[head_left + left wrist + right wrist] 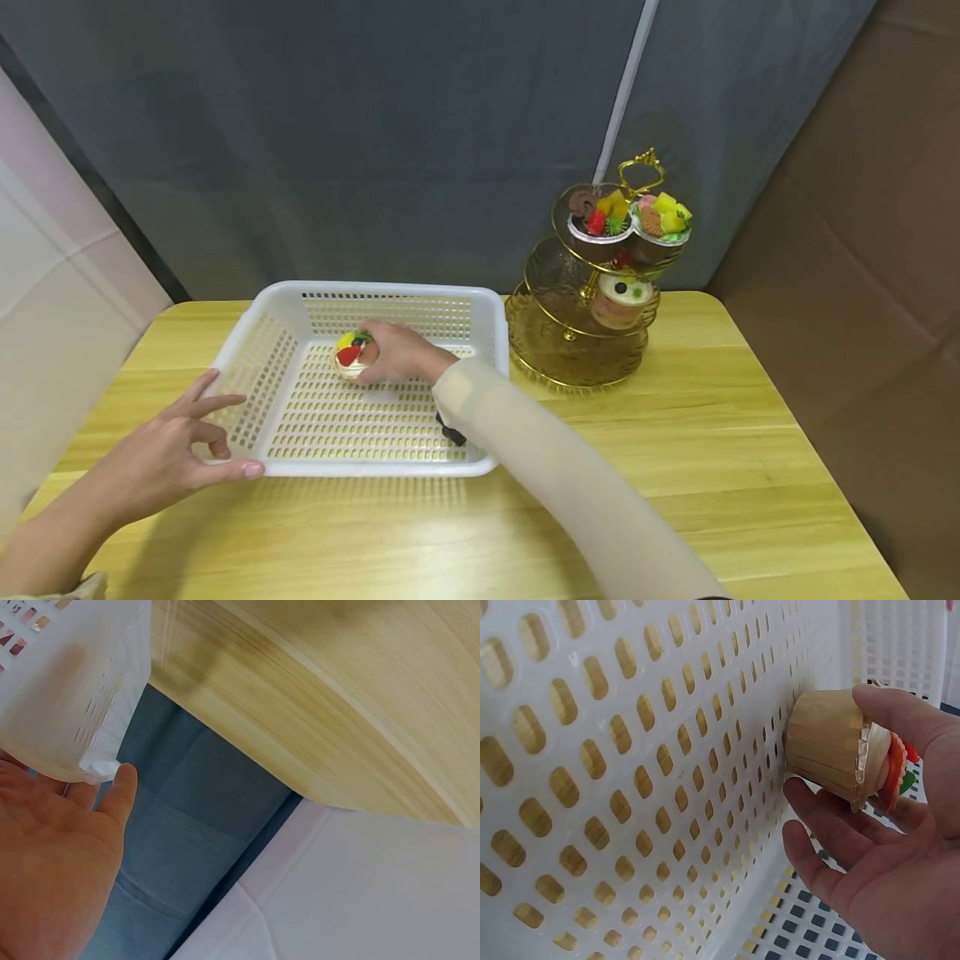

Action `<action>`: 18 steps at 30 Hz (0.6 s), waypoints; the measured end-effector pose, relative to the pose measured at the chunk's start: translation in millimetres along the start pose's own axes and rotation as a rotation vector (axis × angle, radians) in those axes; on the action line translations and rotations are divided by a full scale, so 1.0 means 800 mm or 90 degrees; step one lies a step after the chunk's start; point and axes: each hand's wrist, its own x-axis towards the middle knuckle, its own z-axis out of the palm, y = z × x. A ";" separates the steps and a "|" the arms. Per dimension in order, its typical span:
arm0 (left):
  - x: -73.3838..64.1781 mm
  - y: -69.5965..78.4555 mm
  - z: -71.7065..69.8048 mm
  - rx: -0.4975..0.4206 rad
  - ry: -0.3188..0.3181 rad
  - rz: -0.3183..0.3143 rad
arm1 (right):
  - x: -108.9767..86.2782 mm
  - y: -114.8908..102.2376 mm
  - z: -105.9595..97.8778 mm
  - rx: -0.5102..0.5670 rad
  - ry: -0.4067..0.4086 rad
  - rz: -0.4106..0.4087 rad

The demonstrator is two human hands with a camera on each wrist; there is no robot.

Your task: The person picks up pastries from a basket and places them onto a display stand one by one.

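Note:
Inside the white plastic basket [382, 472], my right hand [401, 352] grips a toy cupcake [821, 742] in a gold paper cup. Thumb and fingers press its sides, and its base is at the basket's slotted floor. Cream, a red strawberry piece and yellow and green bits top the cupcake [349, 358] in the head view. My left hand [168, 450] holds the basket's near left corner, thumb on the front rim and other fingers over the left rim. In the left wrist view, some fingertips of the left hand [64, 847] are hidden behind the basket.
A gold-rimmed three-tier stand [577, 367] is right of the basket. Two dessert cups, one chocolate-topped [600, 225] and one fruit-topped [662, 225], sit on its top tier; another cream-topped cup [621, 302] sits lower. A small black object [452, 432] shows by my right wrist.

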 end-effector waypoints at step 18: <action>0.001 0.000 0.002 0.003 -0.008 -0.010 | -0.001 -0.005 0.002 -0.007 0.033 -0.011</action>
